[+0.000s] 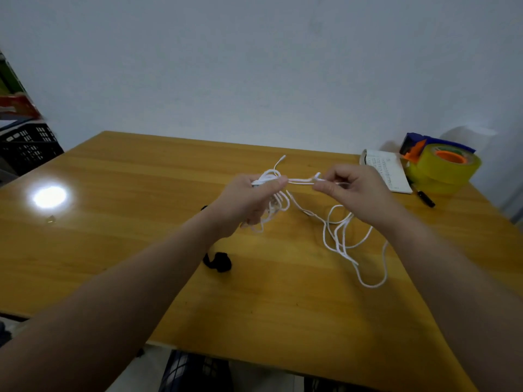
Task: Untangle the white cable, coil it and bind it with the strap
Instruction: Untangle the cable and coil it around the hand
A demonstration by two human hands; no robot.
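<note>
The white cable is held above the wooden table. My left hand grips a bunch of its loops, with one cable end sticking up behind the fingers. My right hand pinches a short doubled stretch that runs taut between both hands. From there several loose loops trail down onto the table at the right. A black strap lies crumpled on the table below my left forearm, apart from the cable.
At the back right stand a yellow tape roll in a blue and orange dispenser, a white notepad and a black pen. A black crate sits off the table's left side. A small metal object lies near the left edge.
</note>
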